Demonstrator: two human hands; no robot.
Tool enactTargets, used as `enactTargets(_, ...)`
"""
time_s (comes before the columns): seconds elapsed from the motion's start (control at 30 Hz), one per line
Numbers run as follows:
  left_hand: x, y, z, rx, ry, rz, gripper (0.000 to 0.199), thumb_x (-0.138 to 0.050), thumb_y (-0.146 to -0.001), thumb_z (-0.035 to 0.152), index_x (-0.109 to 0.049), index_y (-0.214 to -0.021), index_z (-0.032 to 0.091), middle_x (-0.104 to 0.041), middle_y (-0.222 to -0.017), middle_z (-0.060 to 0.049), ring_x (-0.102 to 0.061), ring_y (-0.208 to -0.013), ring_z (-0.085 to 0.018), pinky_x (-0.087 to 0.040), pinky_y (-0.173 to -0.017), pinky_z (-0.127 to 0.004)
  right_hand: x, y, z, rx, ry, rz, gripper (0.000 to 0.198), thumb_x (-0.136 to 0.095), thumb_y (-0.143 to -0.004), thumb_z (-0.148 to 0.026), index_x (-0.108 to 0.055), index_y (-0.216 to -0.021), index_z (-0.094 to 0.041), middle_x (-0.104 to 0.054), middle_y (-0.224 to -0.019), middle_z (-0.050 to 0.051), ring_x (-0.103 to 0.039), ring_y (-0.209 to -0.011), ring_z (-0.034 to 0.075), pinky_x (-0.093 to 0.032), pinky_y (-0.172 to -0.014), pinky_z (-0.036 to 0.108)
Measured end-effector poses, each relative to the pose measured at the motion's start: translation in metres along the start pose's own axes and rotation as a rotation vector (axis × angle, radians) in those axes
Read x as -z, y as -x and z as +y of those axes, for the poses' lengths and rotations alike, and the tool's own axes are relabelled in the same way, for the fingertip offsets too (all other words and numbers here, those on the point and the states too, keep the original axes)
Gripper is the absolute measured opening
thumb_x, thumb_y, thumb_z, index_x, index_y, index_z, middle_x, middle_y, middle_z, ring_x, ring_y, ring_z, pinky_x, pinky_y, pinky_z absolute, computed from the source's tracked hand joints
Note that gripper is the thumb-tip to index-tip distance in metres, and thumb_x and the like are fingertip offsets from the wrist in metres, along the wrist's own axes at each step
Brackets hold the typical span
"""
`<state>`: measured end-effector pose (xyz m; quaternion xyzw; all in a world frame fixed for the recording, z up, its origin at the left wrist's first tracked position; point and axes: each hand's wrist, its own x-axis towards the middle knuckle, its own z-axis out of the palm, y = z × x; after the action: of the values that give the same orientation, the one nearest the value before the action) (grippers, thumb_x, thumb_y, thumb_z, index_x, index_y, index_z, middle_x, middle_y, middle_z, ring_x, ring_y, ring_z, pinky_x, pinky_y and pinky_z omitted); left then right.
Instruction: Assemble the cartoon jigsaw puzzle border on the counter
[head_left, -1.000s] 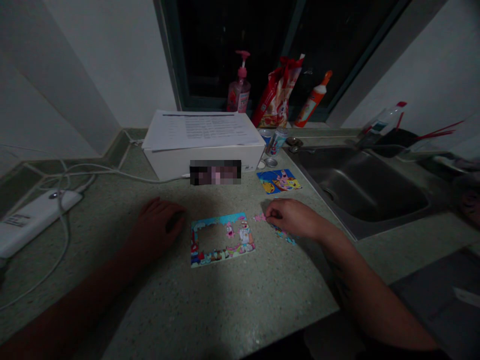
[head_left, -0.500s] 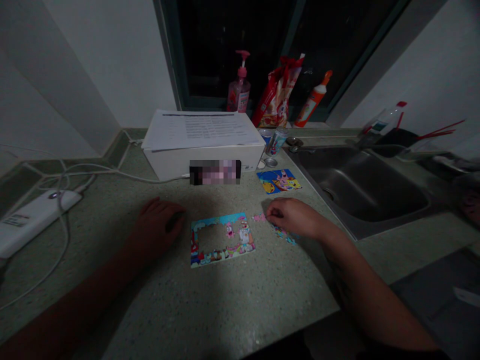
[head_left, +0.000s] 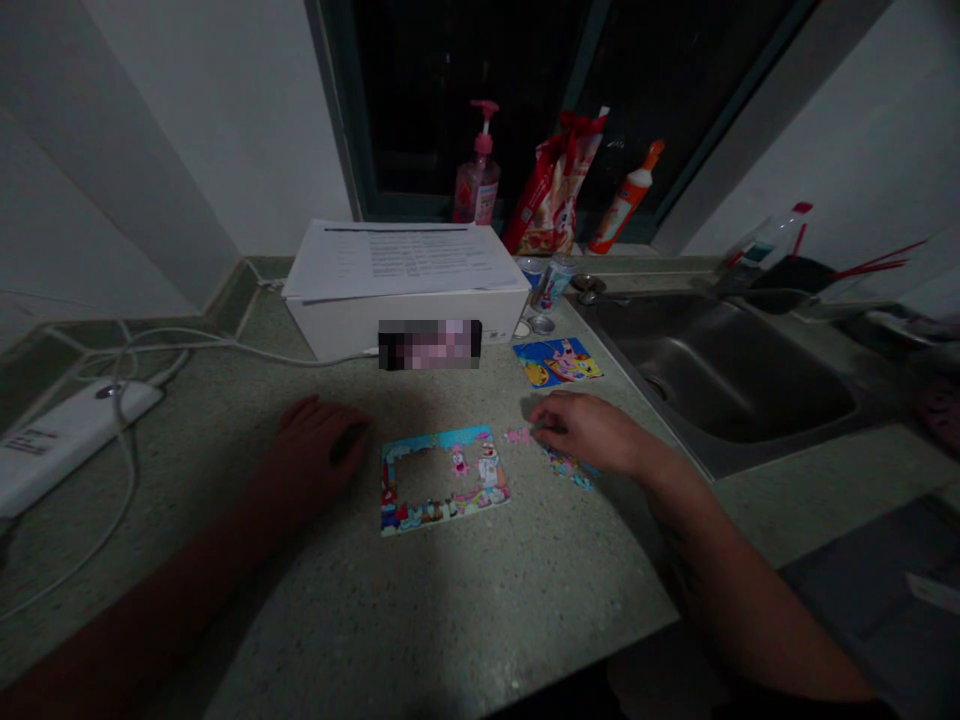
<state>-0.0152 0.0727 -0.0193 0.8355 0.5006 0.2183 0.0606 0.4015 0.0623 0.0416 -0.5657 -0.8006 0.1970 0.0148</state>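
A cartoon jigsaw puzzle lies on the counter, its border joined around a bare middle with a pink character piece inside. My left hand rests on the counter left of the puzzle, fingers loosely bent, thumb apart, holding nothing. Over to the right, my right hand has its thumb and fingers drawn together above loose pieces; whatever they pinch is hidden. Pink puzzle pieces lie just left of its fingertips. A pile of colourful puzzle pieces sits partly under that hand.
Behind stands a white box with papers on top and a blurred-out phone leaning against it. A cartoon picture card and a can are near the sink. A power strip with cables lies left.
My right hand has shifted very slightly left, its fingertips staying by the pink pieces. My left hand and the puzzle have stayed in place.
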Motion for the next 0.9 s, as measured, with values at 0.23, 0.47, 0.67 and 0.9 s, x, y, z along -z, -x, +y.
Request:
enactTargets(0.23,0.0,-0.001,0.0,0.008,-0.001,-0.005,0.025,-0.053,-0.1,0.038,-0.075,-0.109,0.028,-0.083,-0.111,-0.009,-0.077,-0.111,-0.033,-0.04,-0.128,-0.063,-0.006,0.0,-0.004,0.045,0.002,0.026,0.034,-0.07,-0.099,-0.027,-0.079,-0.132,-0.023,-0.08,-0.105,0.008,-0.072,-0.09,0.023,-0.051,-0.084,0.036)
enactTargets(0.47,0.002,0.0,0.002,-0.003,-0.002,-0.016,0.022,-0.054,-0.102,0.034,-0.073,-0.112,0.027,-0.082,-0.112,-0.008,-0.076,-0.111,-0.033,-0.039,-0.129,-0.064,-0.006,-0.001,0.001,0.05,0.015,0.033,0.03,-0.07,-0.099,-0.027,-0.081,-0.127,-0.023,-0.08,-0.101,0.007,-0.073,-0.089,0.024,-0.052,-0.083,0.037)
enactTargets(0.67,0.001,0.001,0.001,0.012,-0.013,-0.03,0.025,-0.051,-0.104,0.035,-0.072,-0.113,0.028,-0.083,-0.114,-0.008,-0.074,-0.112,-0.032,-0.037,-0.131,-0.065,-0.001,-0.001,0.008,0.024,0.0,0.052,0.021,-0.067,-0.097,-0.024,-0.081,-0.112,-0.024,-0.08,-0.097,0.005,-0.072,-0.085,0.023,-0.051,-0.08,0.036)
enactTargets(0.9,0.0,0.001,0.001,0.003,-0.014,-0.033,0.028,-0.051,-0.103,0.035,-0.074,-0.114,0.022,-0.082,-0.115,-0.011,-0.075,-0.113,-0.032,-0.037,-0.13,-0.063,-0.003,-0.002,0.004,0.044,-0.008,0.044,0.017,-0.068,-0.099,-0.03,-0.08,-0.109,-0.025,-0.079,-0.098,0.005,-0.072,-0.086,0.024,-0.051,-0.08,0.037)
